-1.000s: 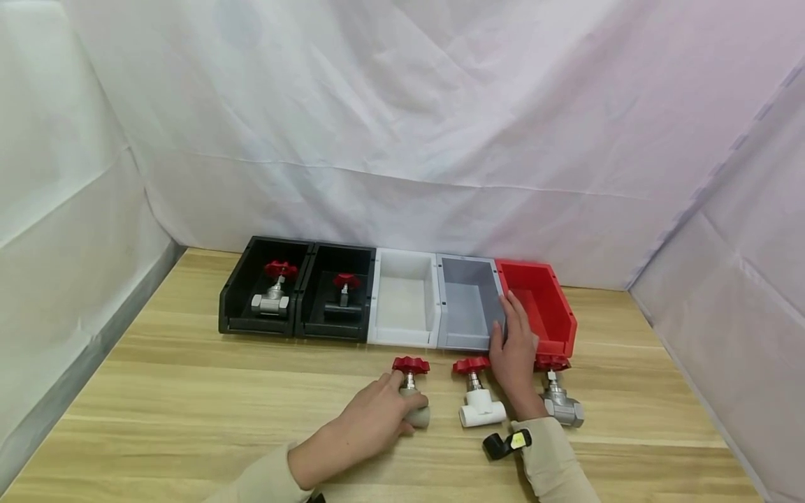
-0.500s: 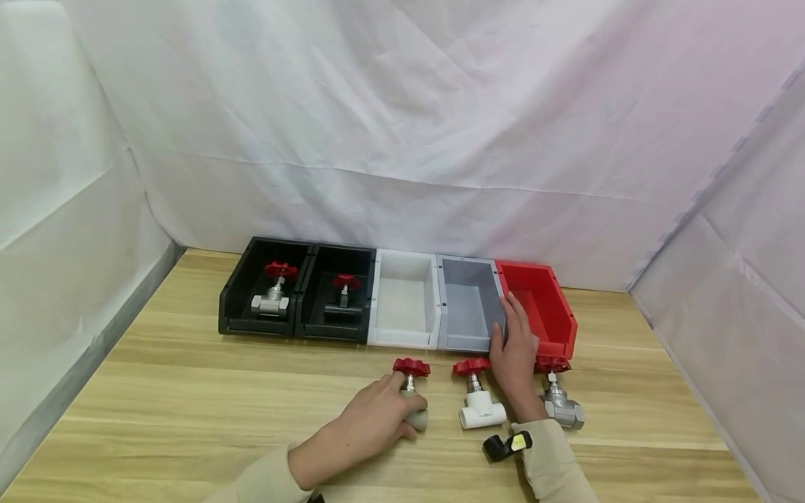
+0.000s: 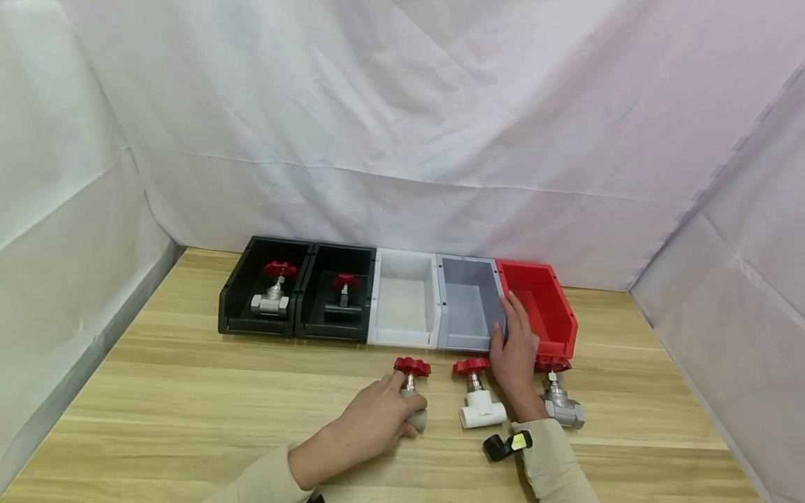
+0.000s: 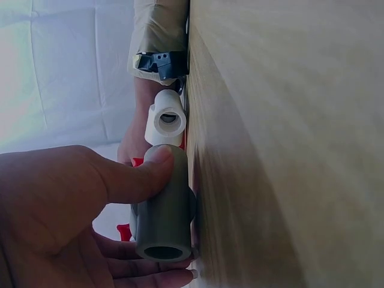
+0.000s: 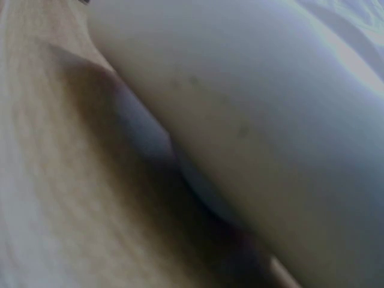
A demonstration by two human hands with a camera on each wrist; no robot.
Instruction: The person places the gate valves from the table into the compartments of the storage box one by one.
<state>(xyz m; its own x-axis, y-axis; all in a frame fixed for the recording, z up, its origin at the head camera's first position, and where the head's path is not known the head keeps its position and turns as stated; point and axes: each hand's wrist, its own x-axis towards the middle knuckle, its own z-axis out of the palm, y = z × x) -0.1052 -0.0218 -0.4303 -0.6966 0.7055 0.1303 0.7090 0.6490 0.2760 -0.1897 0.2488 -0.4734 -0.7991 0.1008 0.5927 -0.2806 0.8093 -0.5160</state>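
My left hand (image 3: 371, 423) grips a grey plastic gate valve (image 3: 414, 412) with a red handwheel, low over the wooden table. In the left wrist view, the thumb lies along the grey valve body (image 4: 162, 216) and the other fingers pass behind it. My right hand (image 3: 517, 356) rests with fairly straight fingers on the right side of the grey bin (image 3: 462, 342), beside the red bin (image 3: 553, 300). Between the hands lies a white plastic valve (image 3: 481, 409). A metal valve (image 3: 564, 407) is partly hidden behind the right wrist.
A white bin (image 3: 402, 342) and two black bins (image 3: 258, 325) complete the row by the white cloth backdrop. The leftmost holds a metal valve (image 3: 272, 303); the other black bin holds a black valve (image 3: 343, 309). The right wrist view is blurred, mostly sleeve (image 5: 252, 120) and table.
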